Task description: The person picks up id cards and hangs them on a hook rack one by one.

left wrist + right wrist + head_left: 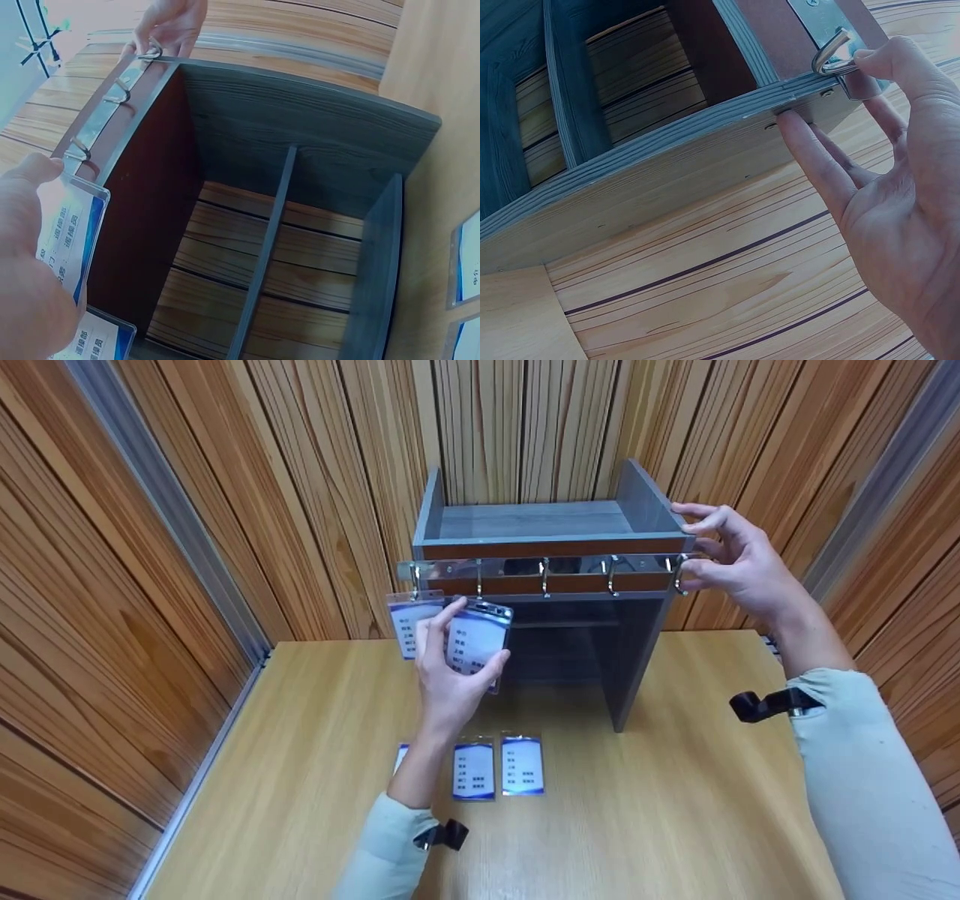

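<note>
My left hand [448,682] grips a clear-sleeved badge [477,639] by its edges, with the thumb on the right edge and fingers at the left. The badge is raised just below the second hook [480,577] of a metal hook rail [517,568]. Another badge [403,622] hangs at the leftmost hook, partly hidden by that hand. At the rail's right end, my right hand [739,556] holds the corner of a grey wooden shelf [645,660]. Its thumb presses the end hook [834,56] while a fingertip [793,120] touches the side panel.
Two badges [473,771] [523,765] lie face up on the wooden table [637,810], and a third [401,751] is mostly covered by my left forearm. Wood-panelled walls [315,495] enclose the table. The middle hooks [545,577] carry nothing.
</note>
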`<state>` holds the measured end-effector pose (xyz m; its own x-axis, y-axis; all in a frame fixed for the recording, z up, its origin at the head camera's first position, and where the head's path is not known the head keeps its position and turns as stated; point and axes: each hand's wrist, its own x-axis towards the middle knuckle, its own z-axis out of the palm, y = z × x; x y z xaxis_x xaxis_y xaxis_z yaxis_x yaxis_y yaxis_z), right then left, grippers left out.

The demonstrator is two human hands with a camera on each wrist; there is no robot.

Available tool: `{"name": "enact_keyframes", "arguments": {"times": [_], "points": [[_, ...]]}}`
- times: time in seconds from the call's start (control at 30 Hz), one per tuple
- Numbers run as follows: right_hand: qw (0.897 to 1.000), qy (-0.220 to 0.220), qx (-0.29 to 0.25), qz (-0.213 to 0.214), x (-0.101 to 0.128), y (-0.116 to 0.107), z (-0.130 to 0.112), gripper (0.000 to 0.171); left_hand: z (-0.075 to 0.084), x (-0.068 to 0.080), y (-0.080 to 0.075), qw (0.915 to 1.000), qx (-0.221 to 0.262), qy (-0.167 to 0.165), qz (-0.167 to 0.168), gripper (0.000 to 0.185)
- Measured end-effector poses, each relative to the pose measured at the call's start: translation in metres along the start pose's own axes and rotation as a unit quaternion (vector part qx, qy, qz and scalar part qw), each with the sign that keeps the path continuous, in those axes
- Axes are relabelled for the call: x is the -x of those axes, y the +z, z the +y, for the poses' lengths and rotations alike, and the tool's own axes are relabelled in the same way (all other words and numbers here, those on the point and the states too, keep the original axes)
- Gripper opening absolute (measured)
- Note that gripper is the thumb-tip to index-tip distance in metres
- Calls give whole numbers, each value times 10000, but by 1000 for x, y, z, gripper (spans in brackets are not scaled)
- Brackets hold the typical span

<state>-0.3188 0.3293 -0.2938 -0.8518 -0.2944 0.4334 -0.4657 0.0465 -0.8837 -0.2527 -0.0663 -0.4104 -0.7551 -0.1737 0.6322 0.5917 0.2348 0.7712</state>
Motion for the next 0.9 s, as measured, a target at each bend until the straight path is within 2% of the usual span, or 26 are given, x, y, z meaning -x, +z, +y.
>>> {"name": "enact_keyframes", "arguments": {"times": [0.57,0.9], "points": [[9999,116,118,19,1,-2,0,30,1,-7,6,9992,-150,65,357,73],[10000,1,-13,-18,0,0,1,30,0,-9,7,9991,-204,0,381,72]]}}
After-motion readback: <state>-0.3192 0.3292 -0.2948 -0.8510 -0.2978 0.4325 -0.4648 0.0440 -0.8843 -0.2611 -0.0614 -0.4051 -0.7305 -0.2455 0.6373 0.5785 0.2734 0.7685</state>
